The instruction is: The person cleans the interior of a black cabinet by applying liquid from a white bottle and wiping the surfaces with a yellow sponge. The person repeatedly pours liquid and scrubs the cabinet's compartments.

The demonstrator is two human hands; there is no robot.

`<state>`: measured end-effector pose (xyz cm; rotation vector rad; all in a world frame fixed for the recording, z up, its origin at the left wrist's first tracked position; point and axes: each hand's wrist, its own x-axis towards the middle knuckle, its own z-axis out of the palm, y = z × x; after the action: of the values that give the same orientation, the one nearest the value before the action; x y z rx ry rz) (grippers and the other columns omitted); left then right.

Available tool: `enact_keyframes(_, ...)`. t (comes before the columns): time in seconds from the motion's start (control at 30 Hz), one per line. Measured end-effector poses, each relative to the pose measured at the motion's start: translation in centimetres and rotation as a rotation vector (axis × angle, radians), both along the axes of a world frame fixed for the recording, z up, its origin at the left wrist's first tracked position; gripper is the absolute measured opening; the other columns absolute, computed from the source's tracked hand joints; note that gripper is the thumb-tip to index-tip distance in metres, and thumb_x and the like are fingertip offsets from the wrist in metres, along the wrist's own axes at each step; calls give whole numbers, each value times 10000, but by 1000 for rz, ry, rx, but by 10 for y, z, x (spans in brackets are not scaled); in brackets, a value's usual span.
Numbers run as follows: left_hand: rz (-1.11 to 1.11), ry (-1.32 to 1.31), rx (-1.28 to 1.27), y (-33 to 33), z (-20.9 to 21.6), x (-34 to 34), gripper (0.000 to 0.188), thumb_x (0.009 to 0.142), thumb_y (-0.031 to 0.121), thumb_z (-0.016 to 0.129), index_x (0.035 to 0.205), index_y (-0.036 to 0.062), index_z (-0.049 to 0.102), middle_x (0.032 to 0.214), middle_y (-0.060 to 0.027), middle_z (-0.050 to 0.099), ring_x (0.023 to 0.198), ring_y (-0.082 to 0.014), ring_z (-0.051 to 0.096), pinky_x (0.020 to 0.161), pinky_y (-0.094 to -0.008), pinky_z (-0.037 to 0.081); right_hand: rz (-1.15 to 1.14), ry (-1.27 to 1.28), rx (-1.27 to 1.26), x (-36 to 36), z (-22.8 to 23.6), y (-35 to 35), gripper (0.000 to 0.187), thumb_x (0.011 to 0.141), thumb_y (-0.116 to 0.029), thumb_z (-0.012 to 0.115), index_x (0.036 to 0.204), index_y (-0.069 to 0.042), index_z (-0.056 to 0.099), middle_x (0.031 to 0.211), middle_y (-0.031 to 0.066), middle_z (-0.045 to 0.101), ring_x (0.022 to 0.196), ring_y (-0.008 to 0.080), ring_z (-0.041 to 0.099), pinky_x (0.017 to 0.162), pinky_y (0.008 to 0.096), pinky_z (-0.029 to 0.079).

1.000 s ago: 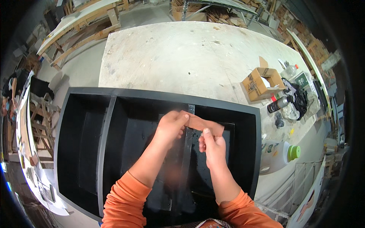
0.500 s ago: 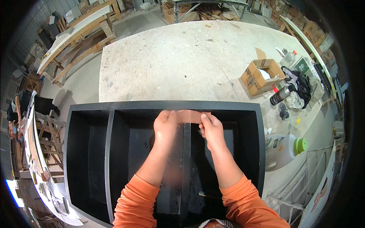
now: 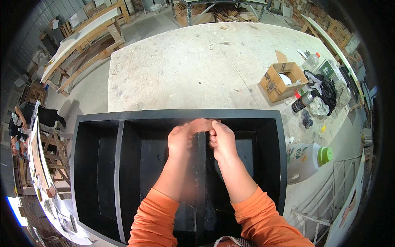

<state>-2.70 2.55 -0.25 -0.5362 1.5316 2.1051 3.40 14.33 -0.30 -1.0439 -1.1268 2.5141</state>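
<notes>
A short reddish-brown strip, by its look sandpaper point(image 3: 200, 125), is stretched between my two hands and bows upward in the middle. My left hand point(image 3: 180, 139) is closed on one end, its thumb on top. The fingers of my right hand point(image 3: 222, 139) are curled round the other end. The strip arches over the divider point(image 3: 201, 156) of a black open box-shaped cabinet point(image 3: 177, 114), close to its far wall. Whether the strip touches the divider cannot be made out. Both forearms, in orange sleeves, reach over the cabinet's compartments.
Right of the cabinet lies a translucent jug point(image 3: 305, 161) with a green cap. Behind it are a dark spray can point(image 3: 303, 101), a cardboard box point(image 3: 281, 84), a black plastic bag point(image 3: 327, 95) and a clear bottle point(image 3: 311, 61) on the pale, stained table point(image 3: 181, 68). Another person point(image 3: 24, 119) is at the far left.
My right hand has shifted left, bringing both hands closer together. The strip between them now arches more, and less of it shows.
</notes>
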Motion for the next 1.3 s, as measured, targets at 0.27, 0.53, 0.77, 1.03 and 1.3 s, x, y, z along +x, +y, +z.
enact_keyframes(0.27, -42, 20, 16, -1, 0, 0, 259, 990, 205, 614, 769, 118, 510, 634, 9, 480, 473, -78, 379, 408, -222, 301, -99, -154, 31, -1, 1, 3, 196, 970, -249, 621, 826, -142, 542, 684, -47, 491, 513, 60, 394, 441, 228, 305)
enact_keyframes(0.53, -3, -6, 43, -3, 0, -5, 264, 978, 192, 630, 755, 121, 508, 635, 6, 477, 475, -85, 388, 395, -227, 290, -120, -226, 82, -2, -2, 2, 192, 957, -258, 641, 818, -149, 567, 687, -51, 510, 505, 65, 389, 445, 240, 300)
enact_keyframes(0.77, -80, 79, 52, 0, 5, -3, 230, 968, 197, 648, 792, 103, 533, 618, 10, 477, 461, -80, 380, 407, -219, 298, -95, -222, 119, 1, -7, 8, 218, 958, -247, 636, 786, -147, 548, 653, -54, 476, 475, 63, 352, 414, 239, 256)
enact_keyframes(1.03, -84, 68, -53, -17, 7, 2, 251, 980, 236, 637, 771, 116, 567, 631, 31, 492, 486, -61, 394, 417, -216, 317, -11, -29, 169, 10, -5, 8, 220, 968, -247, 627, 794, -138, 549, 639, -52, 475, 474, 43, 365, 414, 220, 257)
enact_keyframes(1.3, -237, 968, -707, -6, 29, 37, 392, 960, 140, 596, 1300, -49, 553, 1274, -204, 590, 1182, -331, 575, 1035, -394, 443, -127, -37, 14, 52, -26, 41, 169, 966, -246, 580, 837, -150, 527, 682, -47, 453, 550, 48, 403, 463, 204, 294)
